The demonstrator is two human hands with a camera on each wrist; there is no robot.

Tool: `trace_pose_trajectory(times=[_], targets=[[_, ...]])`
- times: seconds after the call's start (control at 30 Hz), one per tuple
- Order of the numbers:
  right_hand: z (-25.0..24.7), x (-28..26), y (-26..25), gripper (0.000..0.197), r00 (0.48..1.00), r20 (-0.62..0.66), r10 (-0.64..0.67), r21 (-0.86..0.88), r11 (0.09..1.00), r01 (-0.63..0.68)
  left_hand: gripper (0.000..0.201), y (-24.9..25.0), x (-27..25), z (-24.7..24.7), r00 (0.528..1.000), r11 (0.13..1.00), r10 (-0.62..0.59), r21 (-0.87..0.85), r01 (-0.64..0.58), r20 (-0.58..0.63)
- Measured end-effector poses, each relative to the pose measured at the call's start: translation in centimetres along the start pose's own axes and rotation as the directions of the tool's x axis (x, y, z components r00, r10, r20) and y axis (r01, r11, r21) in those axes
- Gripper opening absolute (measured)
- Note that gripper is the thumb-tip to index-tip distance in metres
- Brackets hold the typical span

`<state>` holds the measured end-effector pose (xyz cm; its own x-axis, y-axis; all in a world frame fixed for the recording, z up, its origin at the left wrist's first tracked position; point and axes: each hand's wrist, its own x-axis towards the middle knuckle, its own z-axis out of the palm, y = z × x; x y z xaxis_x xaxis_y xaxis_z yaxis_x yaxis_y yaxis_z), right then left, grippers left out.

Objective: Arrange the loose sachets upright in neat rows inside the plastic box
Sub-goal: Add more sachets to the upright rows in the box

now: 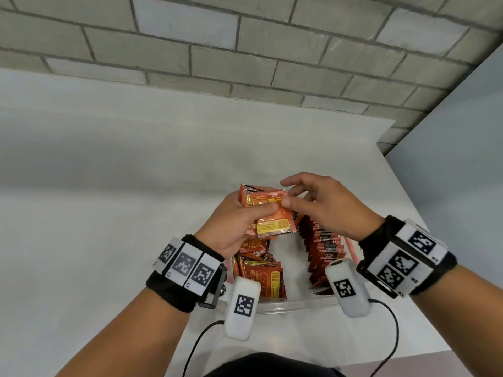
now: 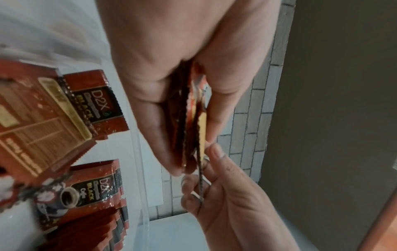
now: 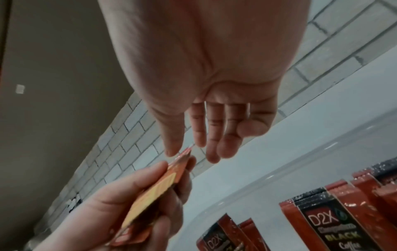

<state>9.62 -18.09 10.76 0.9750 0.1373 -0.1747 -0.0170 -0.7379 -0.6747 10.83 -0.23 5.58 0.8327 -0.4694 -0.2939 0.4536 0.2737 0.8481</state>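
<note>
Your left hand (image 1: 231, 227) grips a sachet stack (image 1: 268, 213) above the plastic box (image 1: 285, 306); right fingers (image 1: 288, 204), loosely spread, touch its top sachet: pinch one corner, peel singly, seat it upright beside the standing row (image 1: 324, 248)

A: Way into the box (image 1: 288, 306)?
B: Open from above, but both hands hang over its far end. Left hand (image 1: 234, 227) has a grip on a stack (image 1: 272, 213) of sachets; right hand (image 1: 324, 205) has thumb and fingers at the stack's edge.

A: Inside?
B: The row (image 1: 324, 248) stands along the right wall. The loose sachets (image 1: 258, 270) lie at the left. Between them a bare strip of floor runs front to back.

A: Around it?
B: Tabletop (image 1: 109, 186) bare to the left and beyond. Brick wall (image 1: 245, 44) closes the far side, a panel (image 1: 462, 145) the right.
</note>
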Motion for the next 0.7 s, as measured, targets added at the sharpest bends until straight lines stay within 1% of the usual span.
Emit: trace_pose_trajectory(times=[0.07, 0.1, 0.13, 0.2, 0.27, 0.3, 0.33, 0.4, 0.47, 0.5, 0.53, 0.6, 0.67, 0.7], targets=[[0.0, -0.3, 0.1, 0.025, 1.000, 0.016, 0.001, 0.070, 0.998, -0.002, 0.032, -0.1, -0.1, 0.4, 1.000, 0.999, 0.023, 0.034, -0.024, 0.022], [0.0, -0.4, 0.1, 0.019, 1.000, -0.008, 0.000, 0.114, 0.993, 0.001, 0.035, 0.0, -0.1, 0.5, 0.999, 0.999, 0.023, 0.047, -0.024, 0.028], [-0.2, -0.5, 0.1, 0.014, 0.999, -0.050, -0.002, 0.158, 0.987, 0.010, 0.042, 0.1, -0.2, 0.6, 1.000, 0.999, 0.010, 0.053, -0.012, 0.030], [-0.6, -0.8, 0.4, 0.013, 0.985, -0.169, -0.024, 0.196, 0.979, 0.057, 0.056, 0.4, -0.1, 0.6, 1.000, 0.999, -0.029, 0.026, 0.028, 0.013], [-0.8, -1.2, 0.5, 0.014, 0.955, -0.287, -0.082, 0.158, 0.979, 0.132, 0.058, 0.7, -0.1, 0.5, 0.999, 0.998, -0.046, -0.049, 0.046, -0.017], [-0.7, -1.5, 0.5, 0.015, 0.942, -0.312, -0.126, 0.105, 0.980, 0.167, 0.056, 0.8, -0.1, 0.4, 0.999, 0.995, -0.048, -0.090, 0.046, -0.018], [-0.5, -1.8, 0.4, 0.015, 0.936, -0.306, -0.172, 0.043, 0.980, 0.194, 0.052, 0.9, -0.2, 0.5, 0.999, 0.991, -0.043, -0.128, 0.042, -0.009], [0.2, -2.2, 0.5, 0.015, 0.945, -0.229, -0.235, -0.054, 0.972, 0.229, 0.041, 0.9, -0.2, 0.7, 1.000, 0.983, -0.008, -0.181, 0.009, 0.006], [0.6, -2.5, 0.6, 0.015, 0.958, -0.146, -0.249, -0.084, 0.968, 0.238, 0.037, 0.8, -0.2, 0.6, 1.000, 0.984, 0.025, -0.177, -0.026, -0.006], [0.4, -2.6, 0.7, 0.015, 0.962, -0.125, -0.243, -0.084, 0.969, 0.234, 0.036, 0.8, -0.2, 0.6, 0.999, 0.987, 0.039, -0.155, -0.039, -0.008], [0.1, -2.6, 0.7, 0.016, 0.964, -0.127, -0.234, -0.078, 0.971, 0.225, 0.034, 0.7, -0.3, 0.6, 0.999, 0.990, 0.047, -0.133, -0.048, -0.004], [-0.5, -2.6, 0.7, 0.018, 0.959, -0.183, -0.216, -0.074, 0.976, 0.205, 0.033, 0.5, -0.4, 0.5, 0.999, 0.994, 0.049, -0.099, -0.048, 0.008], [-0.8, -2.3, 0.6, 0.026, 0.950, -0.220, -0.220, -0.135, 0.972, 0.193, 0.033, 0.2, -0.5, 0.6, 0.999, 0.998, 0.044, -0.055, -0.043, 0.017], [-0.8, -2.1, 0.5, 0.031, 0.954, -0.202, -0.220, -0.174, 0.967, 0.186, 0.031, 0.1, -0.5, 0.7, 0.999, 0.999, 0.044, -0.031, -0.044, 0.019]])
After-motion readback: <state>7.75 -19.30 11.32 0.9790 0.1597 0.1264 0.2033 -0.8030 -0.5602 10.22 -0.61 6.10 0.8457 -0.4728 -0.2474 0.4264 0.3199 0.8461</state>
